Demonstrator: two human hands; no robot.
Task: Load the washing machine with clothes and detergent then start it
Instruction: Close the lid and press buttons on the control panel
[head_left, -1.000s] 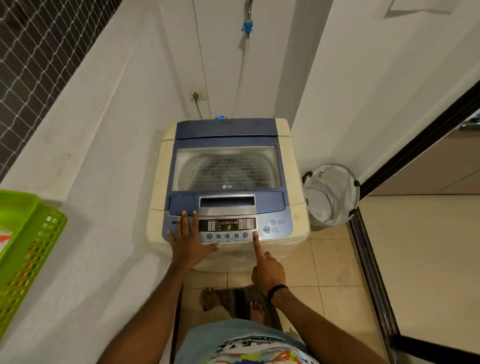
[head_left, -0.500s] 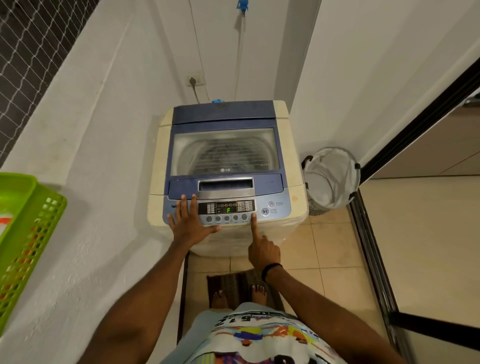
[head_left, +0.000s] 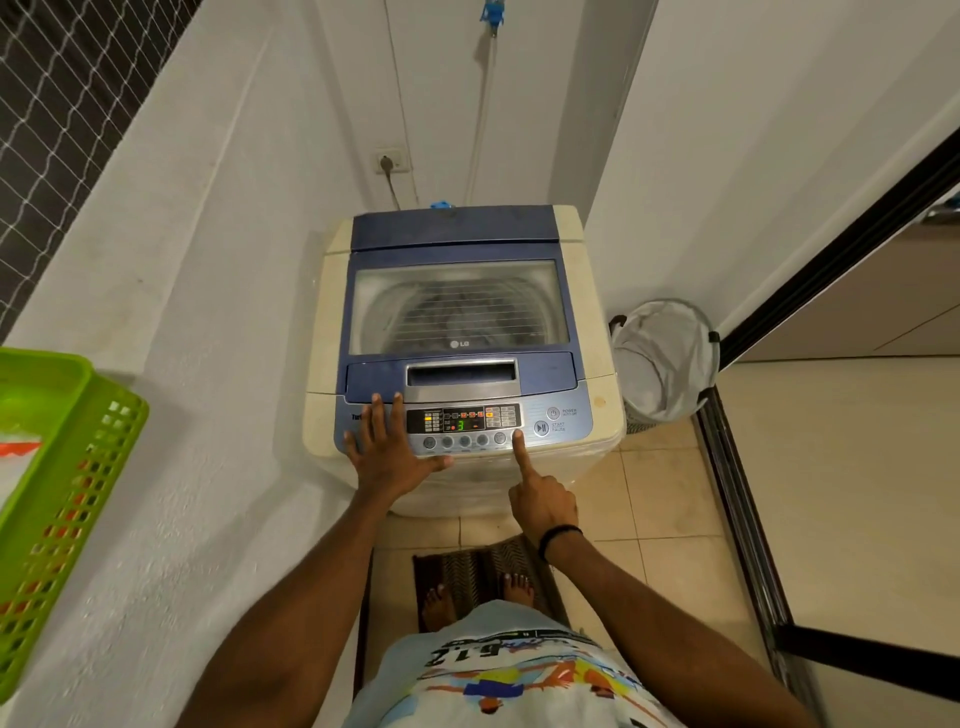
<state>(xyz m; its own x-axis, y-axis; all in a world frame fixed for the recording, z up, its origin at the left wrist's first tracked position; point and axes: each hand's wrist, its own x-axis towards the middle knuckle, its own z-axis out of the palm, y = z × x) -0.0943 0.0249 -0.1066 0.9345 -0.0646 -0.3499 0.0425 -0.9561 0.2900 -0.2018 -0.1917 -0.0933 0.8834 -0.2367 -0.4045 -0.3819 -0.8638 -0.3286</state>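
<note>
A cream and blue top-loading washing machine (head_left: 589, 291) stands against the back wall with its lid (head_left: 457, 306) closed; dark clothes show dimly through the window. Its control panel (head_left: 563, 422) is lit, and the green display (head_left: 461, 425) reads 3. My left hand (head_left: 387, 452) rests flat, fingers spread, on the panel's left end. My right hand (head_left: 543, 499) points with a straight index finger, the other fingers curled. The fingertip presses the rightmost round button in the row, just left of the start/pause button (head_left: 541, 428).
A white mesh laundry hamper (head_left: 665, 358) stands on the floor right of the machine. A green plastic basket (head_left: 67, 483) sits on the ledge at left. A sliding door track (head_left: 743, 519) runs along the right. My bare feet stand on a striped mat (head_left: 467, 571).
The display has changed from F to 3 and more panel lights are on. Both hands have stayed in place on the panel.
</note>
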